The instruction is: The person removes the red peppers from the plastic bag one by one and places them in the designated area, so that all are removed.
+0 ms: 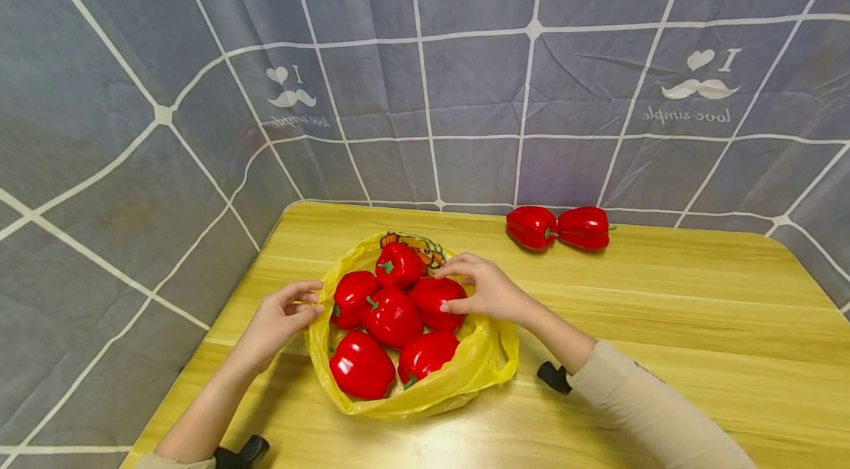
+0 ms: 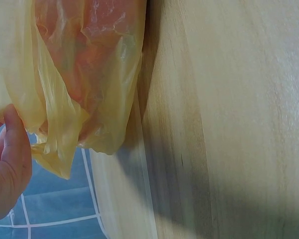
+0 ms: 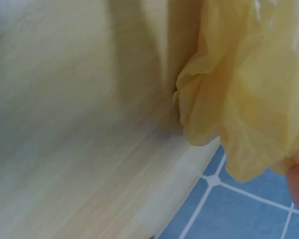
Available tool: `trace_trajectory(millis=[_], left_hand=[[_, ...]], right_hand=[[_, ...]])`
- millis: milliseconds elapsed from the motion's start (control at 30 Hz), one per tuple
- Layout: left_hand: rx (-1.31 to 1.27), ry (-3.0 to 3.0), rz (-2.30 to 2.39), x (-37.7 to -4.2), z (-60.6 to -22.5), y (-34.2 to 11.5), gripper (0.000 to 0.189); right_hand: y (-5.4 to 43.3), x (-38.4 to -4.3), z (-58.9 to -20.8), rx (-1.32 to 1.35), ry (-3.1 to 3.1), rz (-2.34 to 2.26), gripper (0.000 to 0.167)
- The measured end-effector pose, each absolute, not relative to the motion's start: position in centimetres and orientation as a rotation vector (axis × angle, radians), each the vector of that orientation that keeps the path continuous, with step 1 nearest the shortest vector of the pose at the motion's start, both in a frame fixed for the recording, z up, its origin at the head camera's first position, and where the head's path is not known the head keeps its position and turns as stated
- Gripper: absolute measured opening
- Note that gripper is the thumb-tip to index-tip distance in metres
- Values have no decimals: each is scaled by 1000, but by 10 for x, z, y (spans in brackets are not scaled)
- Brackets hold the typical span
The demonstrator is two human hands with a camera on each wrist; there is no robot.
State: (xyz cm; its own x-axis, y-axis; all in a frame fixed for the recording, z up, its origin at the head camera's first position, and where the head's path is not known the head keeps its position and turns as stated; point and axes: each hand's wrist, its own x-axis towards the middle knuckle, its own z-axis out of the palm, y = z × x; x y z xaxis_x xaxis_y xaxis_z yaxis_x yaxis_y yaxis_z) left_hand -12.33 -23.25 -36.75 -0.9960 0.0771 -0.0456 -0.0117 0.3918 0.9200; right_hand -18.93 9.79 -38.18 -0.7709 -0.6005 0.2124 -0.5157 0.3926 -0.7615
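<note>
An opened yellow plastic bag [image 1: 465, 377] stands on the table in the head view, its rim spread wide. Inside lie several glossy red bell peppers [image 1: 393, 318] with green stems. At the bag's left rim, my left hand [image 1: 275, 321] pinches the plastic between thumb and fingers; the left wrist view shows its fingertips [image 2: 11, 112] against the yellow film [image 2: 60, 109]. My right hand [image 1: 488, 290] reaches over the right rim and grips a bell pepper [image 1: 428, 299] inside, thumb on the near side and fingers on the far side. In the right wrist view, the bag hides most of that hand.
Two more red bell peppers [image 1: 584, 228] lie side by side at the table's back edge, right of the bag. The wooden table [image 1: 664, 307] meets a grey-blue tiled-pattern cloth [image 1: 478, 93] behind and at the left. Black straps [image 1: 554, 377] sit on both wrists.
</note>
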Motion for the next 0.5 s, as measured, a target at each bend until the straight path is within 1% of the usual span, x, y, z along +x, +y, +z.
trace_trajectory(millis=[167,500], left_hand=[[51,2567,1676,-124,-368,-233,39],[48,2555,1681,-124,-368,-232,40]], right_hand=[[99,-193,-387,-1046,2542,-1287,44],[96,-195,-392,-1126,2600,-1157,43]])
